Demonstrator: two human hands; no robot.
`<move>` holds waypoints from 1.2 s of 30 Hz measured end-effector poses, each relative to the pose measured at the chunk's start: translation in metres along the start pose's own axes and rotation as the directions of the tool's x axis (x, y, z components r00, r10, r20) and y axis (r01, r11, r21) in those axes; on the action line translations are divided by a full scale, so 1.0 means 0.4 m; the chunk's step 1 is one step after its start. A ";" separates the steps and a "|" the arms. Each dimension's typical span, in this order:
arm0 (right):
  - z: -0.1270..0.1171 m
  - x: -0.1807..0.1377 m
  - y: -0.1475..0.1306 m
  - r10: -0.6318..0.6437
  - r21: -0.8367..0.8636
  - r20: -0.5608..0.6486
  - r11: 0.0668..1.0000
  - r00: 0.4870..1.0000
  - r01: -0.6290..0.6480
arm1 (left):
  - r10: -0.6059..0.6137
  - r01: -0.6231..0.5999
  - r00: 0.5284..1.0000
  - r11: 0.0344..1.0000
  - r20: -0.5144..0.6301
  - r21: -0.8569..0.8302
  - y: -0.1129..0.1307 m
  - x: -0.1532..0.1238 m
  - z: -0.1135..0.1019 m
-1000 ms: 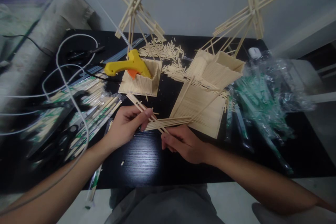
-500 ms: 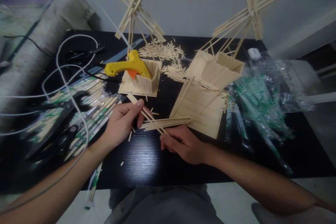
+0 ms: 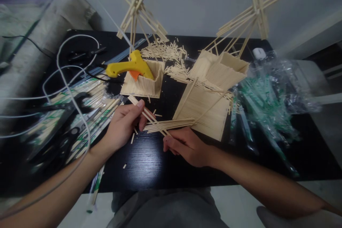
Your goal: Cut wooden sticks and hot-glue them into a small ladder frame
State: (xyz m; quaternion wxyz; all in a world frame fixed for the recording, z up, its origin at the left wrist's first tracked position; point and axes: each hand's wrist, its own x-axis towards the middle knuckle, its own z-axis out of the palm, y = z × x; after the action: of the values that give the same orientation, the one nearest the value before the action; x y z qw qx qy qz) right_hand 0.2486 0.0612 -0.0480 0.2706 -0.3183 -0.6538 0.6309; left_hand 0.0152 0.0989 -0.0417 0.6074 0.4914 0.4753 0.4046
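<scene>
A few thin wooden sticks point(image 3: 153, 118) run slantwise between my two hands. My left hand point(image 3: 125, 121) pinches their upper end between thumb and fingers. Around their lower end my right hand point(image 3: 187, 146) is closed. Behind them a loose bundle of sticks point(image 3: 176, 124) lies on the black table, reaching toward a flat stick panel point(image 3: 211, 117). Beyond my left hand, a yellow glue gun point(image 3: 128, 67) rests in a small stick-built box point(image 3: 149, 86) on a square base.
Wrapped chopsticks point(image 3: 93, 96), black-handled scissors point(image 3: 71, 135) and a white cable point(image 3: 70, 89) crowd the left side. Torn plastic wrappers point(image 3: 272, 103) heap up on the right. Two windmill-like stick structures point(image 3: 136, 7) rise at the back, near a pile of short cut pieces point(image 3: 167, 51).
My left hand and the sticks' upper end have shifted very slightly to the left. Otherwise both hands keep the same hold.
</scene>
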 end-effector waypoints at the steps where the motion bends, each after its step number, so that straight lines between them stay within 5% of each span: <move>1: 0.000 0.000 0.001 0.000 -0.005 0.002 1.000 1.000 0.000 | -0.003 0.003 1.000 1.000 0.005 -0.013 0.000 0.000 0.000; 36: -0.001 0.000 -0.005 -0.030 -0.039 -0.002 0.999 1.000 0.030 | -0.026 0.028 0.999 0.999 0.048 -0.022 0.008 0.004 0.006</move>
State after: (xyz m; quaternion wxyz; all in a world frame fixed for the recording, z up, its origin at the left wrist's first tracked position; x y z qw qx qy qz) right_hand 0.2487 0.0616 -0.0458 0.2745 -0.3146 -0.6704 0.6134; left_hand 0.0178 0.1004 -0.0385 0.6295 0.4875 0.4626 0.3899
